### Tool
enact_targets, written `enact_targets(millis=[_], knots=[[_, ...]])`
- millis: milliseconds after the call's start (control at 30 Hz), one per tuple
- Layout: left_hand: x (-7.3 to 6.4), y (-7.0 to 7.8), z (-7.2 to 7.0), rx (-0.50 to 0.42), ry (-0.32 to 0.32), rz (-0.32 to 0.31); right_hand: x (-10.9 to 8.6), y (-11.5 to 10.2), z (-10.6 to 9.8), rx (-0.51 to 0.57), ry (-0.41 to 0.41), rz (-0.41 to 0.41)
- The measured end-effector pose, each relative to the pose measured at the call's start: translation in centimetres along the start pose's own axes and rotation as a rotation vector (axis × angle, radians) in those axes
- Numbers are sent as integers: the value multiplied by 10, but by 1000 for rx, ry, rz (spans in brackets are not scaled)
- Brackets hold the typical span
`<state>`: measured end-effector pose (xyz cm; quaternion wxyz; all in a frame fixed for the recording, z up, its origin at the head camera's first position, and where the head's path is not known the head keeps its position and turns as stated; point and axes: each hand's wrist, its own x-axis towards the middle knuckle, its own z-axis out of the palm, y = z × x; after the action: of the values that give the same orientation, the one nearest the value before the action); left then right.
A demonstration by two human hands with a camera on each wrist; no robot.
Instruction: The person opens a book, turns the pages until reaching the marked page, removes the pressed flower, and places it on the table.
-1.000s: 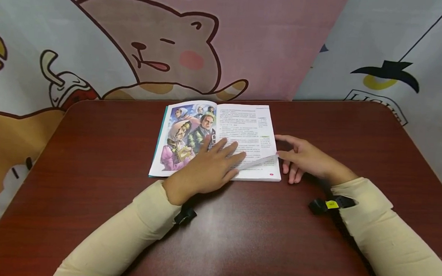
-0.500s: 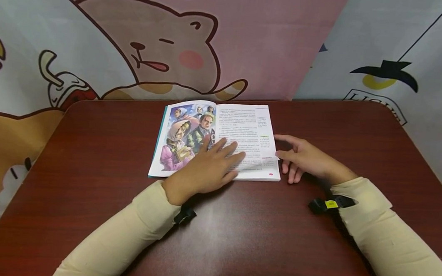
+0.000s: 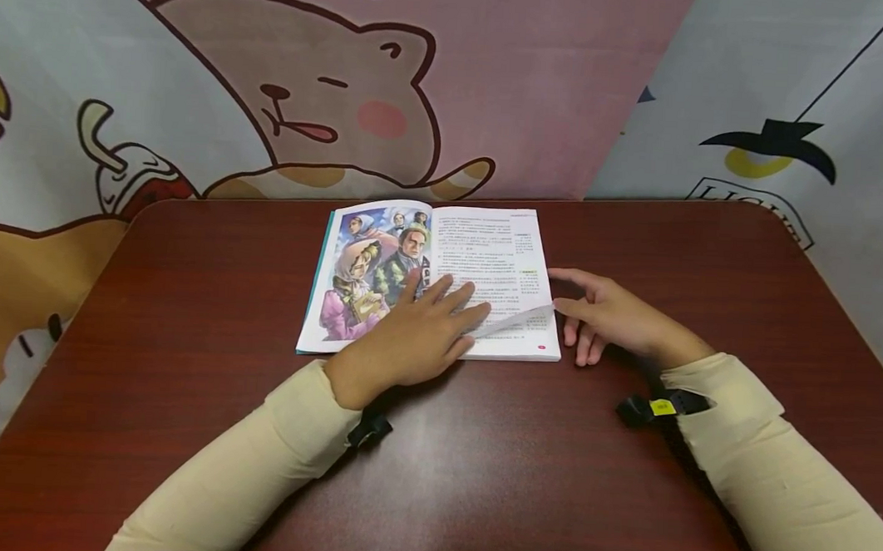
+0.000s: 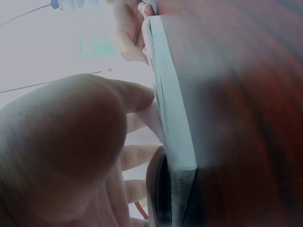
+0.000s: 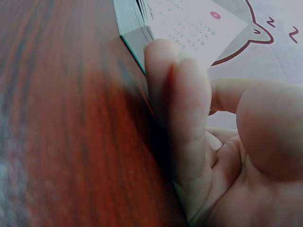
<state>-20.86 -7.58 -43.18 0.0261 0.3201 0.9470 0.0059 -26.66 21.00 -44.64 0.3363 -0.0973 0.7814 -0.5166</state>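
Note:
An open book (image 3: 488, 236) lies on the table, with a colour illustration on its left page and printed text on its right page. My left hand (image 3: 416, 332) rests with spread fingers across the lower middle of the book; in the left wrist view its thumb (image 4: 135, 96) lies at the edge of the page block. At the book's right edge, my right hand (image 3: 607, 316) holds a page (image 3: 514, 319) by its lower corner, thumb at the corner and index finger farther up the side. That corner is raised, baring the page beneath. The other right fingers hang curled beside the book.
The reddish-brown table (image 3: 446, 475) reaches back to a wall cloth (image 3: 526, 97) printed with cartoon animals. Dark wrist devices (image 3: 637, 410) sit at both beige sleeves (image 3: 747, 458).
The right page's lower corner sank half a second ago and is raised again now, much as it was one second ago. The left hand has stayed in place.

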Motion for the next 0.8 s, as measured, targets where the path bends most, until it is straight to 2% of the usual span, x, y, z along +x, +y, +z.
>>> enact_targets(millis=[200,433,800], knots=[[1,-1,1,13,-2,-1,-1,-1,0,5,-17,-19],[2,0,1,20,6,-7,0,0,1,-8,5,0],[3,1,0,25,84,-49,2,4,0,-37,4,-27]])
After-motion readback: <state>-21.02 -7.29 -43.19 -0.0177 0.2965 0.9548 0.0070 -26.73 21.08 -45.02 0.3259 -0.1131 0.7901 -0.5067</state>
